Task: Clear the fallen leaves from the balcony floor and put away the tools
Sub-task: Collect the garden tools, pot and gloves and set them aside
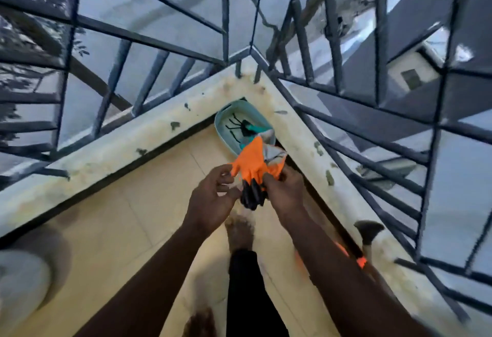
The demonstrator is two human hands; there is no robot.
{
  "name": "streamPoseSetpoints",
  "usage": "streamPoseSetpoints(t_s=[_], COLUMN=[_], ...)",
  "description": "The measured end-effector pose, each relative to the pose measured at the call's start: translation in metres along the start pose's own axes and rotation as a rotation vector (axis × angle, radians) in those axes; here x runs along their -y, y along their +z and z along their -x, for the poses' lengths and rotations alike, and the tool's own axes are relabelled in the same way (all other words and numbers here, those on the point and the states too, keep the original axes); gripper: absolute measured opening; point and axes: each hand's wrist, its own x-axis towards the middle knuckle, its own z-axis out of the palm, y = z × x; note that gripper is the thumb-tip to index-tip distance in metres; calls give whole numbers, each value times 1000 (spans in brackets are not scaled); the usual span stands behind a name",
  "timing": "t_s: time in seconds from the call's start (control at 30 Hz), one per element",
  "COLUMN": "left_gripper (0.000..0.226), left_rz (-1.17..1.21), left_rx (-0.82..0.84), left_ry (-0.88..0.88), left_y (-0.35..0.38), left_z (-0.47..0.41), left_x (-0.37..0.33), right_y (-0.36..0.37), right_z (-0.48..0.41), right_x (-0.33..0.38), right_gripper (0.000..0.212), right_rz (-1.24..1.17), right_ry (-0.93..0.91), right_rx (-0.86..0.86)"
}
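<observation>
- Both arms reach forward and down from the bottom of the frame, and the hands meet in the middle over the balcony corner.
- The left hand (213, 193) is turned palm-in. Its fingers are curled, with the thumb and fingertips pinching the left edge of the orange gloves (251, 161).
- The right hand (285, 190) has its back to the camera. Its fingers are wrapped tight round the bunched gloves from the right side.
- The gloves hang between the two hands, with the black clawed tips pointing down toward the person and the grey cuffs pointing away.
- Just beyond the gloves, tucked right into the corner on the floor (159, 203), is a teal basin (221, 115). The cuffs overlap its near rim in the view.
- In the basin lies a small hand rake (241, 126) with black tines and a teal handle.
- A brush (368, 230) with a dark fanned head sits on the right-hand ledge, well apart from the hands.
- The stained ledge (133, 145) has a few dark-green flecks on it, and I can't tell whether they're leaves or marks. The grey railing (111, 92) stands on top of it.
- A bare foot (238, 230) is on the tiles below the hands.
</observation>
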Motion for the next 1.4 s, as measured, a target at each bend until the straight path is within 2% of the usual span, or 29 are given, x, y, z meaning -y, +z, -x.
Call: streamPoseSetpoints(t_s=[0.1,0.23,0.37,0.43,0.5,0.63,0.73,0.8,0.97,1.07,1.27,1.4], left_gripper=[39,35,32,34,37,42,49,54,66,74,83,71], left_rz=[57,73,18,-75,-158,-321,-425,-469,-508,-490,-391,-445], left_rx=[-14,-64,-50,-36,-50,-109,-171,-219,-376,-479,-799,-985], left_ry=[-84,-231,-283,-274,-272,-207,-131,-119,-21,-25,-39,-86], left_y=[-2,3,-8,-23,-46,-93,-126,-147,-183,-193,-184,-184], left_z=[-55,-118,-151,-155,-153,-121,-68,-22,129,238,459,586], left_x=[3,20,27,24,17,-12,-47,-73,-139,-155,-146,-123], right_y=[28,68,88,83,76,58,42,31,-4,-37,-71,-68], right_z=[-68,-156,-207,-213,-210,-168,-118,-77,53,152,357,485], right_x=[30,40,43,39,35,49,83,110,191,226,221,188], right_gripper=[20,32,20,23,24,26,46,52,51,47,50,48], right_rz=[66,171,192,184,302,512,605,625,612,634,559,541], right_ry=[37,114,199,284,243,-70,-241,-322,-592,-708,-1011,-1197], right_rx=[25,92,146,172,195,276,359,388,472,498,722,899])
